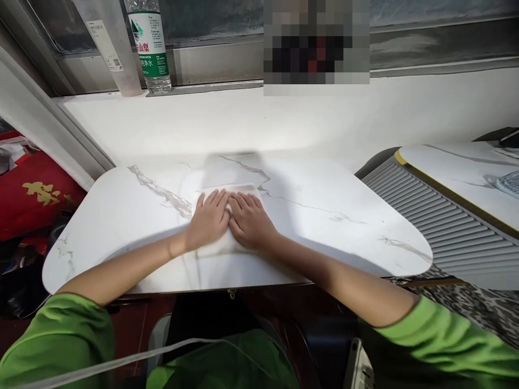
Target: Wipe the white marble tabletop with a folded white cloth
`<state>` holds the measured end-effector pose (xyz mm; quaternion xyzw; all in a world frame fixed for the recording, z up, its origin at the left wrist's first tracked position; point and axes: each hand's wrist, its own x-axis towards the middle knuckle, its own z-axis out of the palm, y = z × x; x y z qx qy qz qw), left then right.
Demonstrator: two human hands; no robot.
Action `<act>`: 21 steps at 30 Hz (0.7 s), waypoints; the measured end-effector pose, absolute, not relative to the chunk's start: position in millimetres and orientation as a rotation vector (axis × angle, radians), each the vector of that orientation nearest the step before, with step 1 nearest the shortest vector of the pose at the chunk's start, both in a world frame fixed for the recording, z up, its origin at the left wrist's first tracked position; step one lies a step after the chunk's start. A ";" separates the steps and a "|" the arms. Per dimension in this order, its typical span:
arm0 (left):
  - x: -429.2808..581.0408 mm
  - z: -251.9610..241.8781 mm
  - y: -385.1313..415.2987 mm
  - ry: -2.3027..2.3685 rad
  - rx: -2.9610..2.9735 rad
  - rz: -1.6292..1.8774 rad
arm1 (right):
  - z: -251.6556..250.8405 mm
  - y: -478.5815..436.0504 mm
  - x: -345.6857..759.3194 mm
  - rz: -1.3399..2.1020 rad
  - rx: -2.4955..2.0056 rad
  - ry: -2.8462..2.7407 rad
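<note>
A white, flat, square piece, like a folded cloth, lies on the white marble-patterned table. My left hand rests palm down on its left part, fingers stretched out and pointing away from me. Beside it, my right hand presses flat on the right part, its fingers also extended. The two hands touch at the thumbs and index fingers. Much of the cloth is covered by my palms; its far edge and near edge show.
On the ledge beyond the table stand a water bottle and a tall translucent container. A red bag is at the left. A second marble-patterned surface with ribbed grey side is at the right. A white cord crosses near me.
</note>
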<state>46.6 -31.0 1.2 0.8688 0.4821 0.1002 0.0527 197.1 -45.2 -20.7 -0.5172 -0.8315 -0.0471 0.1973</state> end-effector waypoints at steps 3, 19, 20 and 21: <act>39.5 -1.0 22.5 1.490 2.633 0.259 | -20.2 3.0 186.3 -0.075 -1.465 -2.278; 29.0 -4.9 94.8 1.609 2.635 0.340 | -17.5 73.2 172.2 -0.049 -1.491 -2.268; 28.0 -4.8 84.3 1.606 2.642 0.335 | -17.6 63.1 172.0 -0.053 -1.487 -2.275; 26.8 -4.5 72.5 1.598 2.647 0.326 | -18.0 51.6 171.4 -0.062 -1.482 -2.279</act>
